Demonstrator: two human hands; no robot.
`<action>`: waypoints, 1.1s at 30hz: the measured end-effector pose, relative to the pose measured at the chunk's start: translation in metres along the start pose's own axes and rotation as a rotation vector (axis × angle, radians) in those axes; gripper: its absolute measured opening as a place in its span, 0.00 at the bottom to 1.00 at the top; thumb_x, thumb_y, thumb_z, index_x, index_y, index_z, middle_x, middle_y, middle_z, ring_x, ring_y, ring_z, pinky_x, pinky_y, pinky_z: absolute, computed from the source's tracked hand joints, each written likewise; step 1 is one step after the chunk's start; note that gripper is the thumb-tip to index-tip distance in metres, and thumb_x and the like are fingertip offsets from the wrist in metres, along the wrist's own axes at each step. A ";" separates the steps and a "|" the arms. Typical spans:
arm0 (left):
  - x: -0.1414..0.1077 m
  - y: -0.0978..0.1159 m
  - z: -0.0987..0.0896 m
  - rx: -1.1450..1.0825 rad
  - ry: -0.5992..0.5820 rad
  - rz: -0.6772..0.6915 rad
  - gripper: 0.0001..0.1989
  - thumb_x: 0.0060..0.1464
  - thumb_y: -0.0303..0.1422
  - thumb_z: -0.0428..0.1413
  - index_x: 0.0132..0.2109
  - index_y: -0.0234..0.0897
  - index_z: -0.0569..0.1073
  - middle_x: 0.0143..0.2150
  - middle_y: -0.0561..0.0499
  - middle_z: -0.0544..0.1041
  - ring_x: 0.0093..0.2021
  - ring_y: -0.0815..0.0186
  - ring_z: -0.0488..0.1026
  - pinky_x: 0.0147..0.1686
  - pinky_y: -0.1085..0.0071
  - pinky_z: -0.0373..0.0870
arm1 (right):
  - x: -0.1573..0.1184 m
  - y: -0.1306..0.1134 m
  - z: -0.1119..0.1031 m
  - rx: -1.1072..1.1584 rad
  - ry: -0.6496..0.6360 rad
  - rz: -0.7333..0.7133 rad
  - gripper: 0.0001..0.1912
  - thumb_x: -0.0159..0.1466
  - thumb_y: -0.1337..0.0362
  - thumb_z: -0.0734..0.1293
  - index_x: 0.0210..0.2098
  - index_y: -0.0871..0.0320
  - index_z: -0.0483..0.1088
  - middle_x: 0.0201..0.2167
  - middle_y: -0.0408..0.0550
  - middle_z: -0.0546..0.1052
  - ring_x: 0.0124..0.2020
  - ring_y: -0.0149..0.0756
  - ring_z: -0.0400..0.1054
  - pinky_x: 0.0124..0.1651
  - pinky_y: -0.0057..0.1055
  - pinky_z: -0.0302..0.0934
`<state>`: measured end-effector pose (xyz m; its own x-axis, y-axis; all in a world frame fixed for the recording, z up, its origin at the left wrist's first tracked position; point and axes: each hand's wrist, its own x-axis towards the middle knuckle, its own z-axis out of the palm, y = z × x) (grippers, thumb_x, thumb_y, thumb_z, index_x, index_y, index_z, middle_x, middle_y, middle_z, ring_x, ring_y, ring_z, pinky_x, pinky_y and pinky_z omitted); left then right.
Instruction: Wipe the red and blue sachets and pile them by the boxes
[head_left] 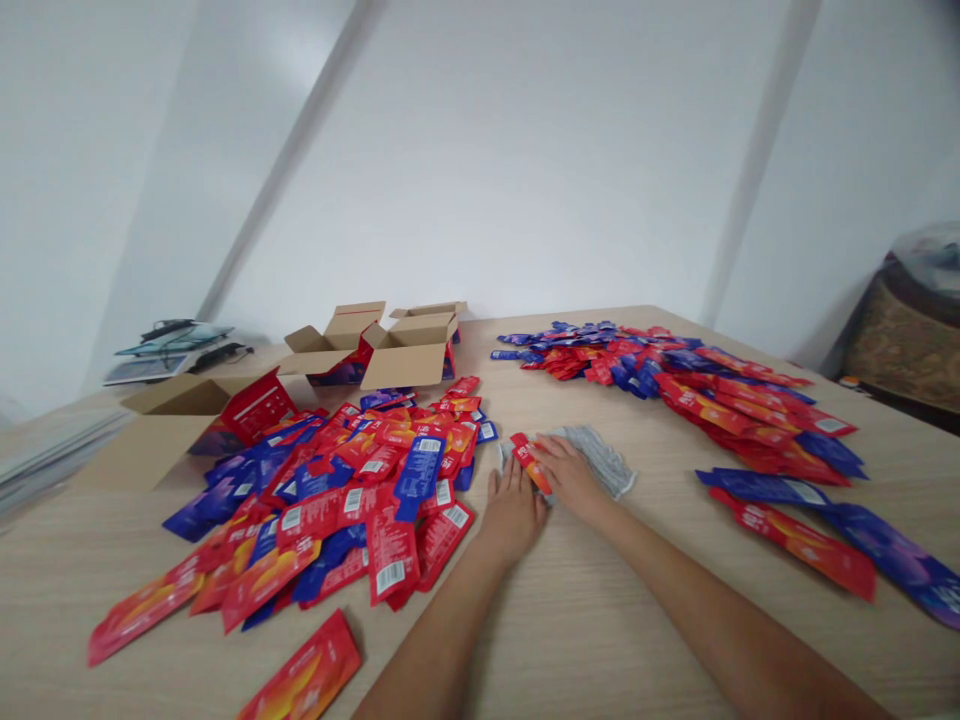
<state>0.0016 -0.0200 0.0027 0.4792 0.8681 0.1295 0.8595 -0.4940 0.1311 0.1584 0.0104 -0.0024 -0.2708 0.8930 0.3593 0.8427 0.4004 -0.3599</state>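
A small red-and-orange sachet (522, 452) lies on a crumpled grey cloth (609, 466) near the middle of the table. My left hand (514, 515) rests at the sachet's left side, fingers stretched out and lying low over the cloth. From the right, my right hand (571, 482) covers part of the sachet, its fingers bent over the edge and pressed on it. The sachet's lower right side is partly hidden by that hand. To my left spreads a heap of loose red and blue sachets (390, 545).
Another sachet pile (727, 405) stretches along the right side, with a few longer packets (802, 540) nearer me. Open cardboard boxes (409, 362) stand at the back left, another box (161, 430) closer. Beyond are stacked papers or folders (172, 345). A patterned chair (904, 335) is at far right.
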 end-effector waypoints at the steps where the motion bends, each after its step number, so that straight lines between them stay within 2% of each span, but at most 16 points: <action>1: 0.000 0.000 0.000 0.006 -0.006 -0.001 0.29 0.61 0.37 0.39 0.66 0.28 0.49 0.68 0.39 0.48 0.68 0.57 0.40 0.63 0.51 0.43 | -0.001 0.000 0.001 -0.055 -0.053 0.011 0.23 0.67 0.64 0.51 0.59 0.51 0.62 0.62 0.47 0.62 0.62 0.40 0.52 0.60 0.44 0.50; 3: 0.000 0.001 0.001 0.023 -0.013 -0.014 0.29 0.62 0.38 0.38 0.66 0.26 0.50 0.68 0.38 0.48 0.68 0.56 0.41 0.63 0.52 0.43 | -0.001 0.001 0.000 -0.145 -0.113 0.050 0.23 0.68 0.62 0.52 0.60 0.48 0.61 0.63 0.46 0.61 0.62 0.42 0.51 0.58 0.45 0.50; 5: 0.000 0.001 0.002 0.042 -0.009 -0.029 0.29 0.62 0.38 0.38 0.65 0.24 0.51 0.68 0.37 0.49 0.68 0.56 0.41 0.64 0.52 0.42 | -0.001 0.005 -0.005 -0.225 -0.116 0.103 0.22 0.68 0.62 0.53 0.59 0.46 0.61 0.63 0.48 0.61 0.61 0.45 0.52 0.57 0.47 0.50; 8: -0.001 0.002 0.002 0.065 -0.002 -0.036 0.28 0.63 0.38 0.37 0.64 0.24 0.54 0.68 0.37 0.50 0.68 0.56 0.42 0.64 0.54 0.42 | -0.001 0.015 -0.013 -0.323 -0.065 0.189 0.21 0.67 0.62 0.55 0.58 0.47 0.64 0.60 0.53 0.63 0.58 0.49 0.55 0.54 0.47 0.52; 11: -0.001 0.002 0.002 0.079 -0.006 -0.038 0.28 0.62 0.38 0.37 0.64 0.25 0.54 0.68 0.38 0.51 0.68 0.57 0.41 0.64 0.53 0.43 | -0.002 0.022 -0.019 -0.335 0.005 0.229 0.21 0.66 0.64 0.57 0.57 0.49 0.65 0.52 0.55 0.69 0.52 0.47 0.59 0.52 0.43 0.55; 13: -0.001 0.001 0.001 0.082 -0.008 -0.040 0.28 0.62 0.38 0.37 0.65 0.26 0.53 0.68 0.38 0.51 0.68 0.56 0.41 0.64 0.53 0.44 | -0.002 0.023 -0.023 -0.294 0.073 0.216 0.23 0.64 0.68 0.58 0.58 0.52 0.63 0.48 0.55 0.70 0.49 0.45 0.60 0.52 0.40 0.56; 17: -0.001 0.001 0.001 0.072 -0.011 -0.031 0.29 0.62 0.38 0.37 0.65 0.25 0.53 0.68 0.38 0.50 0.68 0.56 0.41 0.63 0.53 0.43 | 0.000 0.007 -0.030 -0.190 0.238 0.095 0.28 0.61 0.74 0.56 0.61 0.58 0.59 0.48 0.55 0.68 0.49 0.43 0.60 0.54 0.37 0.55; 20: 0.000 0.002 0.000 0.065 -0.001 -0.027 0.29 0.62 0.38 0.37 0.65 0.25 0.53 0.68 0.37 0.50 0.68 0.55 0.41 0.63 0.52 0.43 | 0.001 -0.013 -0.031 -0.083 0.256 -0.033 0.25 0.64 0.72 0.53 0.59 0.57 0.61 0.50 0.55 0.68 0.52 0.41 0.59 0.56 0.37 0.55; 23: 0.000 0.002 -0.001 0.070 -0.015 -0.028 0.28 0.62 0.38 0.37 0.65 0.26 0.52 0.68 0.38 0.51 0.68 0.55 0.41 0.63 0.51 0.43 | 0.002 -0.023 -0.026 0.040 0.223 -0.102 0.22 0.66 0.68 0.52 0.57 0.57 0.62 0.52 0.54 0.68 0.54 0.39 0.59 0.57 0.37 0.55; 25: 0.000 0.002 0.000 0.072 -0.017 -0.025 0.28 0.62 0.38 0.38 0.65 0.27 0.52 0.68 0.38 0.51 0.68 0.55 0.42 0.63 0.51 0.43 | 0.001 -0.020 -0.022 0.044 0.171 -0.094 0.23 0.66 0.70 0.51 0.57 0.60 0.62 0.54 0.54 0.68 0.56 0.38 0.59 0.59 0.37 0.53; 30: 0.000 0.002 -0.001 0.059 -0.011 -0.030 0.28 0.62 0.38 0.38 0.65 0.26 0.52 0.68 0.38 0.50 0.68 0.56 0.42 0.63 0.53 0.43 | -0.002 -0.012 -0.021 -0.166 -0.121 -0.028 0.25 0.61 0.74 0.53 0.57 0.64 0.64 0.59 0.57 0.66 0.61 0.41 0.56 0.59 0.40 0.51; 33: -0.001 0.003 -0.003 0.058 -0.019 -0.039 0.28 0.62 0.37 0.38 0.65 0.25 0.53 0.68 0.37 0.50 0.68 0.55 0.42 0.63 0.52 0.43 | -0.005 -0.028 -0.035 -0.298 -0.274 -0.029 0.19 0.62 0.72 0.55 0.47 0.63 0.72 0.50 0.61 0.74 0.54 0.46 0.65 0.55 0.42 0.54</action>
<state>0.0038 -0.0224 0.0058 0.4480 0.8876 0.1071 0.8861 -0.4567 0.0786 0.1520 -0.0125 0.0362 -0.3770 0.9199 0.1080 0.9198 0.3856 -0.0734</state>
